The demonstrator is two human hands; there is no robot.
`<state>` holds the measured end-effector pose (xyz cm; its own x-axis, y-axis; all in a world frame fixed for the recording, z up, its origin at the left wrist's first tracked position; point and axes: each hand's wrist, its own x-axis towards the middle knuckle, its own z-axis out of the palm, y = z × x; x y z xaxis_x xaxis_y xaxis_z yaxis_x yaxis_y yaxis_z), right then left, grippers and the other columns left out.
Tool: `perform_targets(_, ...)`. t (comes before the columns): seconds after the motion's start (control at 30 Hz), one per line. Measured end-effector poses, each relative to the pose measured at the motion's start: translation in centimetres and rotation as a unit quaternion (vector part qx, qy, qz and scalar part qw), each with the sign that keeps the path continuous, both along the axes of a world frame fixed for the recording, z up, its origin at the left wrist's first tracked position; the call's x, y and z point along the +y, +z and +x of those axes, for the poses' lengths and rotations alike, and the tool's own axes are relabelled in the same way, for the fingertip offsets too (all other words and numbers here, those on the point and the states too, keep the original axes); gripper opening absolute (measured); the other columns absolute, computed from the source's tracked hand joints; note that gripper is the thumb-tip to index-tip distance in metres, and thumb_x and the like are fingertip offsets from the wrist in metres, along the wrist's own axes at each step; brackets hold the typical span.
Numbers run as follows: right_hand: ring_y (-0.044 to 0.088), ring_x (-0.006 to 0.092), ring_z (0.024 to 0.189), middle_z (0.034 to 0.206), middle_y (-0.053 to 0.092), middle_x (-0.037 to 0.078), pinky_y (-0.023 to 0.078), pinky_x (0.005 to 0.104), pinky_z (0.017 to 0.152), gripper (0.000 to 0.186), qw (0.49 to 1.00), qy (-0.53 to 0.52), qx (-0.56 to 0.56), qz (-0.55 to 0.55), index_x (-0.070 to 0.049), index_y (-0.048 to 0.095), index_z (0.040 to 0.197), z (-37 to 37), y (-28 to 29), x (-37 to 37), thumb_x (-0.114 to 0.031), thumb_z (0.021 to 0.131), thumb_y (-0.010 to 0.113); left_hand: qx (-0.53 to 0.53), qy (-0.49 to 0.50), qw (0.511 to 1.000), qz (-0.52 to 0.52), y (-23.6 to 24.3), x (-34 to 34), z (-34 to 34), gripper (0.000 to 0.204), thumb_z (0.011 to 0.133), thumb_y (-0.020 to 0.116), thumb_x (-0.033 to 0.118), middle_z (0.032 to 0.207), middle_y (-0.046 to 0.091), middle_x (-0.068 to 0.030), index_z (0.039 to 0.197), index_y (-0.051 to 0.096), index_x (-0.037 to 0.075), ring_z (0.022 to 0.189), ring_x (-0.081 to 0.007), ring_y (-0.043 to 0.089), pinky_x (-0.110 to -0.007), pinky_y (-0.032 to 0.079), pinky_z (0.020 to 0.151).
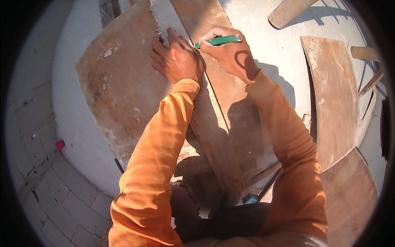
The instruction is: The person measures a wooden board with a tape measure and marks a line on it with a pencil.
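Note:
My left hand (177, 59) lies with fingers spread on a long narrow board (212, 127), its far end whitish and flaking. That strip lies over brown plywood, between a wide curved sheet (123, 78) on the left and a brown panel (236, 96) on the right. In my right hand (230, 51) is a slim green pen-like tool (224, 40), pinched between thumb and fingers. Its tip is by the strip's right edge, close to my left hand; whether it touches the wood I cannot tell. Orange sleeves cover both forearms.
At right a curved plywood panel (333, 90) lies on the pale floor, another brown sheet (349, 197) nearer me. A round post (290, 12) stands at the upper right. Grey blocks (70, 185) line the left, near a small red object (60, 145).

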<state>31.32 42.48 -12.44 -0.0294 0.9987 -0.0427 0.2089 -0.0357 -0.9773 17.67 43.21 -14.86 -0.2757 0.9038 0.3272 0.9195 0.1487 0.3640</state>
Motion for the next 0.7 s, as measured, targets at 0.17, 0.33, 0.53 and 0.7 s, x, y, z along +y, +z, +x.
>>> perform_targets(0.17,0.065,0.0170,0.071,0.078,0.070,0.007,0.053,0.0315,0.069,0.018,1.000,0.006,-0.021,-0.007,-0.002,0.071,0.088,0.8,0.5,-3.9,-0.019,0.087,0.076,0.071,0.000,0.997,0.044,-1.1,0.2,-0.2,0.035,0.104,0.054,0.035,0.129,0.053,-0.0167,0.130,0.069,0.016,0.119,-0.0378,0.050,-0.051,0.042,0.096)
perform_targets(0.33,0.067,0.0191,0.072,0.078,0.070,0.009,0.053,0.0322,0.068,0.017,1.000,0.004,0.009,-0.003,-0.002,0.069,0.087,1.0,1.0,-8.8,-0.018,0.089,0.074,0.037,-0.012,0.999,0.024,-0.5,0.2,-0.4,0.054,0.100,0.052,0.054,0.132,0.051,-0.0231,0.136,0.066,0.016,0.125,-0.0418,0.046,-0.053,0.038,0.104)
perform_targets(0.53,0.069,0.0255,0.075,0.080,0.071,0.011,0.054,0.0344,0.069,0.013,0.999,-0.010,-0.040,-0.004,-0.002,0.069,0.087,1.8,1.0,-14.3,-0.014,0.087,0.073,0.035,0.008,0.997,-0.061,2.2,-0.9,1.4,0.060,0.098,0.058,0.051,0.149,0.047,-0.0284,0.142,0.061,0.010,0.139,-0.0483,0.040,-0.055,0.031,0.118)
perform_targets(0.7,0.066,0.0274,0.071,0.076,0.065,0.010,0.052,0.0367,0.066,0.009,0.999,-0.003,-0.036,0.018,-0.003,0.066,0.085,1.8,1.5,-17.4,-0.008,0.084,0.074,0.050,-0.005,0.998,-0.033,1.7,-0.4,0.4,0.054,0.098,0.058,0.046,0.141,0.052,-0.0281,0.136,0.064,0.008,0.133,-0.0473,0.046,-0.055,0.035,0.114)
